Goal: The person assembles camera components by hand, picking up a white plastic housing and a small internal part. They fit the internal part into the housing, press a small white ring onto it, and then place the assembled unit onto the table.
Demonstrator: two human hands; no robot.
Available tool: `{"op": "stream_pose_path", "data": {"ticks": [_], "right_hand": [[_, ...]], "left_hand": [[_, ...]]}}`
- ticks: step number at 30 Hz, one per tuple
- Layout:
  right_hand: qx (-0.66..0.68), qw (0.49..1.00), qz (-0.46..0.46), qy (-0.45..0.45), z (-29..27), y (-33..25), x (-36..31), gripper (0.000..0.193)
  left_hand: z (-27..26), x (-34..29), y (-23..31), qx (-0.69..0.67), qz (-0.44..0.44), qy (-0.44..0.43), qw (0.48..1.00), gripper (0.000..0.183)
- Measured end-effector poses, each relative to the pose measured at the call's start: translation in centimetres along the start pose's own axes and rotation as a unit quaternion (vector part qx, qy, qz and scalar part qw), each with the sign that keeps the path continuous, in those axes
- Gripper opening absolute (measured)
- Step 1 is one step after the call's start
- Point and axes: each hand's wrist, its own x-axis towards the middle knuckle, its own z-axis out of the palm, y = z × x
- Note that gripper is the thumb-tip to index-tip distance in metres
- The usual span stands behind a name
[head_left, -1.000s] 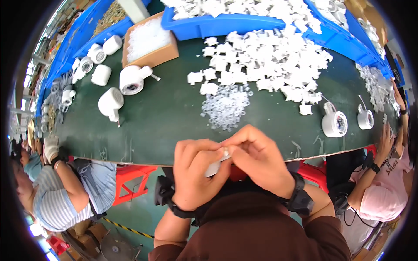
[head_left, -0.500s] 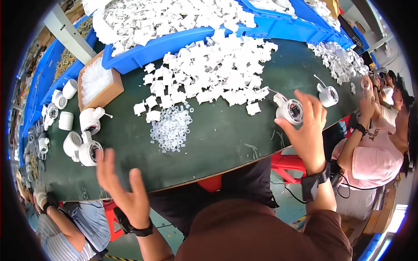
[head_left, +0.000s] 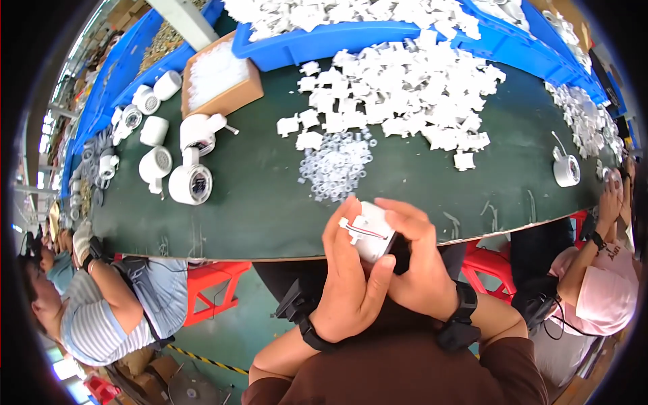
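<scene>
Close to the table's front edge, a white cylindrical housing [head_left: 371, 248] is held between both my hands. A thin red and dark wire pair with a small white plug lies across its upper side. My left hand [head_left: 345, 287] is closed around its left side, and my right hand [head_left: 424, 270] grips it from the right, with fingers along the top. The housing's underside is hidden by my palms. Just beyond my fingers lies a heap of small translucent rings [head_left: 335, 165]. Behind that heap spreads a pile of white plastic brackets [head_left: 398, 94].
At left stand several white round housings [head_left: 191, 185] and a cardboard box [head_left: 236, 98] of translucent parts. Blue bins [head_left: 337, 44] line the back. Another white housing [head_left: 565, 170] stands at right. Co-workers sit on both sides, one in a striped top [head_left: 101, 324], one in pink [head_left: 611, 290].
The right hand has taken up a housing from the table's right side and brought it to the front middle. My left hand has come rightward from the left-hand housings and closed on it too.
</scene>
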Motion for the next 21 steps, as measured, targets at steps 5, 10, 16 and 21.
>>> {"op": "stream_pose_path", "data": {"ticks": [5, 10, 16, 21], "right_hand": [[0.113, 0.987, 0.032, -0.114, 0.0, -0.1, 1.1, 0.059], [0.131, 0.982, 0.093, -0.101, -1.3, -1.6, 4.4, 0.044], [0.211, 0.956, 0.141, -0.15, -1.1, -1.9, 6.1, 0.016], [0.224, 0.962, 0.142, -0.071, -0.2, -1.9, 4.8, 0.015]], "left_hand": [[-1.7, -0.5, -0.4, 0.135, -0.021, 0.061, 0.989, 0.05], [-2.6, 0.4, -0.1, 0.139, -0.004, 0.063, 0.988, 0.044], [-3.3, 1.1, -0.3, 0.194, 0.01, 0.08, 0.978, 0.03], [-3.6, 1.5, -0.9, 0.141, -0.035, 0.132, 0.981, 0.018]]}}
